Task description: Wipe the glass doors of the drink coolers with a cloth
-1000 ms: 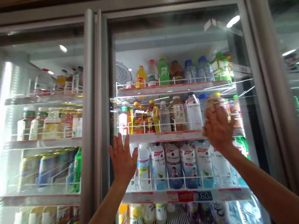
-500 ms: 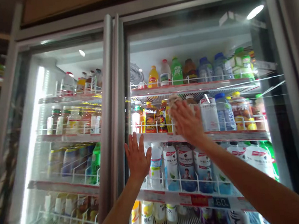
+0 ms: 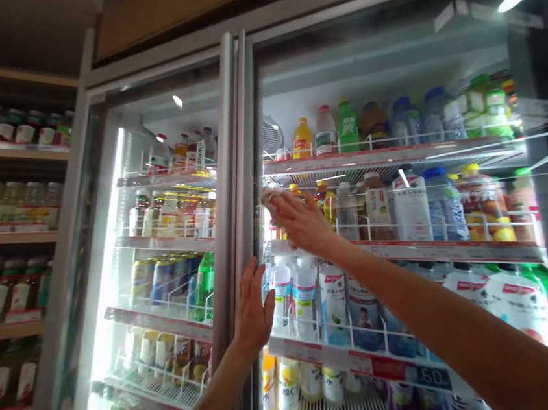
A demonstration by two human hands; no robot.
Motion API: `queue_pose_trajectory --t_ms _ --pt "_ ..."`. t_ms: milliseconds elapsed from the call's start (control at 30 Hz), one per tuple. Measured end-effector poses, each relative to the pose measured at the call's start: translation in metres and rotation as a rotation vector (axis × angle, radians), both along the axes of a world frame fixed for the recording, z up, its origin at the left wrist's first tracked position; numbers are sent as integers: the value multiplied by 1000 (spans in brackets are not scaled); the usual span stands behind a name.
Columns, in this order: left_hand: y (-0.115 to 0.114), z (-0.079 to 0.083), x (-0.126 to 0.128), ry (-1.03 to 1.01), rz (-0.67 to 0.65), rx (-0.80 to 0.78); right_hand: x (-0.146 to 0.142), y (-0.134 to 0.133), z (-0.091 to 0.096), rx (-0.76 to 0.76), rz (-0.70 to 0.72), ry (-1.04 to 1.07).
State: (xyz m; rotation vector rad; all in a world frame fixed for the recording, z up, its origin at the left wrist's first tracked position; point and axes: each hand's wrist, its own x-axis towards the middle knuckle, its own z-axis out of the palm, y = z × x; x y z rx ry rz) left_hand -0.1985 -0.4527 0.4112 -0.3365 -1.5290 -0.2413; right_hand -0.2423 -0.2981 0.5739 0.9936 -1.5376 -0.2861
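At the upper left part of the right-hand glass door [image 3: 380, 57], beside its silver frame [image 3: 248, 136], a pale cloth [image 3: 271, 197] lies against the pane, partly hidden by the right hand [image 3: 300, 222]. That hand is laid rather flat over the cloth, holding it beneath extended fingers, with the forearm reaching in from the lower right. Below and to the left, the left hand [image 3: 254, 308] is empty and spread, its thumb apart from its fingers, at the edge of the same door; whether its palm touches the frame cannot be told. Behind the glass, the top shelf bears a yellow bottle [image 3: 302, 140] and a green bottle [image 3: 347, 127]. On the shelf below stand a white bottle [image 3: 410, 209] and a blue-capped bottle [image 3: 444, 206], side by side. A dark price sign [image 3: 434, 377] hangs on the next shelf edge down. Through the neighbouring door, on the left, blue cans [image 3: 163, 280] show beneath more bottles. Farther left, wooden shelves [image 3: 8, 150] carry rows of dark bottles [image 3: 23, 290].
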Motion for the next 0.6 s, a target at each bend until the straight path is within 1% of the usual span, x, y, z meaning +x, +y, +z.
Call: queue_pose_trajectory --t_ms 33,67,100,133,167,267,300,333,367,400,433,467,533,567,600 --pt "-1 0 1 5 0 -3 -1 -1 13 -95 -12 -22" --pt "-1 -1 1 10 -1 -3 -1 -2 22 -157 -22 -40" --pt "-1 -1 1 13 -2 0 0 -3 24 -169 -28 -53" --pt "-1 0 0 20 -5 3 1 -5 19 -133 -28 -61" --pt "0 1 0 30 -12 11 3 -6 7 -61 -21 -64" --pt "4 9 -1 52 -51 41 9 -4 -49 219 40 -42" --pt "6 12 -1 53 -61 49 10 1 -64 285 58 -27" --pt "7 16 -1 49 -63 56 10 9 -72 315 64 -12" --pt "9 20 -1 41 -58 59 8 20 -73 304 55 0" --pt "11 24 -2 32 -48 58 6 34 -65 249 32 9" --pt "13 28 -3 26 -37 53 2 50 -52 149 0 15" --pt "16 33 -5 20 -30 46 -1 67 -34 12 -35 19" --pt "25 44 -11 15 -18 38 -7 98 2 -307 -85 27" --pt "31 50 -16 15 -11 42 -9 111 14 -450 -98 35" --pt "37 55 -20 11 -1 50 -10 120 20 -555 -106 44"
